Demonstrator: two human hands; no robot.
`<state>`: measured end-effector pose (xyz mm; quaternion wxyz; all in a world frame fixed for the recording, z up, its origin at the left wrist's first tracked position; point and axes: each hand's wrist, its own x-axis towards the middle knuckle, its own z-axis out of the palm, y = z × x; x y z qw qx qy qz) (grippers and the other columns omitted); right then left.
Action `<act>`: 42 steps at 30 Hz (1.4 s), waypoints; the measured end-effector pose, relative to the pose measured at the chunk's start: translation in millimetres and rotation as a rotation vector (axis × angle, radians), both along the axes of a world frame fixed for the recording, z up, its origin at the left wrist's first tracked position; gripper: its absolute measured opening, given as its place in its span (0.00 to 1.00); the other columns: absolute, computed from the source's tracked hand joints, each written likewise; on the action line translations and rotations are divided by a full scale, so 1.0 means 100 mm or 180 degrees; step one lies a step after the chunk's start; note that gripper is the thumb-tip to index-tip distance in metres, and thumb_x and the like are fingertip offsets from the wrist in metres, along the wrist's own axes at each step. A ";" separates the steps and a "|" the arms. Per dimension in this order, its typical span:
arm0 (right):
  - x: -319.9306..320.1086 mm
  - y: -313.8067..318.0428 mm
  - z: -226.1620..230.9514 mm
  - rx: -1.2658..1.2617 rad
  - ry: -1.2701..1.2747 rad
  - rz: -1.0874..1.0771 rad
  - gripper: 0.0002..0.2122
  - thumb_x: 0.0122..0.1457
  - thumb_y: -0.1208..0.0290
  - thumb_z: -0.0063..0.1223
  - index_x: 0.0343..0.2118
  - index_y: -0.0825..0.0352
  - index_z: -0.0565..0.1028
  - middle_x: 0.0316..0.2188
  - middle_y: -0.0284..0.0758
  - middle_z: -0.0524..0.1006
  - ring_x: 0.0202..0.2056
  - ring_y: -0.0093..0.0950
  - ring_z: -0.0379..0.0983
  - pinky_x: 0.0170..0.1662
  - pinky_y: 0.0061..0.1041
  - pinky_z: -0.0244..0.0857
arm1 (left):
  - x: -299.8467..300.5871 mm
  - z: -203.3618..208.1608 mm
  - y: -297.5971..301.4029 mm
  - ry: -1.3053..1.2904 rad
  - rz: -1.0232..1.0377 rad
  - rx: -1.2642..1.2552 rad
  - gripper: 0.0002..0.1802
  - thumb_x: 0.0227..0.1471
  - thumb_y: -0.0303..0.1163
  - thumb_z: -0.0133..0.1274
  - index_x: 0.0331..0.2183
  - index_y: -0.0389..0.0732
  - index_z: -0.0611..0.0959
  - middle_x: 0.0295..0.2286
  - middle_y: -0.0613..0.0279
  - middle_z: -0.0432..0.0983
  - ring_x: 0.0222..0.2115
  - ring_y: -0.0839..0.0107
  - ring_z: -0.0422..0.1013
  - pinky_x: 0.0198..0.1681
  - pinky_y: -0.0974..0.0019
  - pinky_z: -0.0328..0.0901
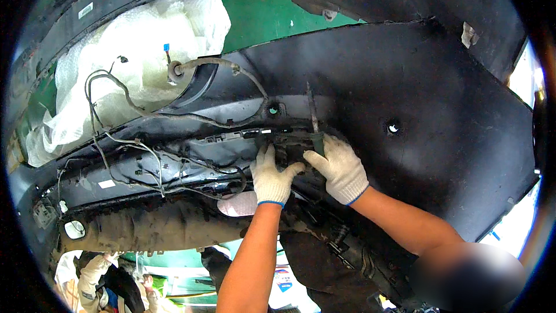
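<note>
The right hand [343, 169], in a pale knitted glove, has its grip closed around the handle of a long thin tool [313, 110] whose shaft points away from the person, over the inner side of a big black bumper [446, 104]. The left hand [271, 177] lies just beside it, fingers stretched out and thumb apart, so its grip looks wide; whether the fingertips pinch anything among the dark parts I cannot tell.

The likeliest trouble is a slip: if the tool twists in the loose-looking glove, its shaft could scrape the bumper or swing into the left hand, since the two thumbs nearly meet. Pressing hard on the narrow black strip [223, 137] might crack it. The wires [174, 117] loop loosely to the left and could be snagged by a sideways sweep of the left hand, straining a plug.
</note>
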<state>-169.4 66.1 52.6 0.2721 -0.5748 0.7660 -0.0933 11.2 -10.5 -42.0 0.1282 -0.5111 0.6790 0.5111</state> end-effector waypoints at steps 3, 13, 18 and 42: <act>0.01 0.04 -0.05 -0.0100 0.0007 -0.0025 0.18 0.62 0.73 0.57 0.56 0.53 0.73 0.47 0.49 0.77 0.48 0.53 0.77 0.48 0.51 0.74 | -0.01 0.01 0.01 0.0010 0.0056 0.0015 0.60 0.40 0.58 0.77 0.66 0.32 0.76 0.68 0.40 0.67 0.64 0.35 0.65 0.70 0.42 0.61; 0.01 -0.02 0.00 -0.0108 0.0041 -0.0022 0.19 0.60 0.75 0.59 0.54 0.55 0.74 0.47 0.49 0.77 0.47 0.53 0.77 0.48 0.51 0.74 | 0.00 0.00 0.00 0.0010 -0.0013 -0.0017 0.60 0.41 0.61 0.75 0.65 0.29 0.76 0.66 0.36 0.69 0.65 0.35 0.65 0.70 0.43 0.61; 0.00 -0.02 0.00 -0.0088 0.0016 -0.0011 0.19 0.60 0.75 0.59 0.54 0.55 0.74 0.47 0.49 0.77 0.47 0.54 0.77 0.47 0.51 0.74 | -0.01 0.01 -0.01 0.0118 0.0027 0.0032 0.61 0.41 0.61 0.75 0.66 0.29 0.75 0.66 0.36 0.68 0.66 0.35 0.63 0.71 0.43 0.60; 0.18 0.17 0.03 -0.0045 -0.0006 0.0277 0.14 0.65 0.65 0.51 0.52 0.48 0.79 0.53 0.51 0.80 0.57 0.54 0.77 0.62 0.53 0.71 | 0.00 -0.04 -0.05 -0.0056 -0.0122 0.0027 0.52 0.47 0.51 0.73 0.66 0.32 0.76 0.66 0.36 0.69 0.64 0.36 0.66 0.70 0.44 0.62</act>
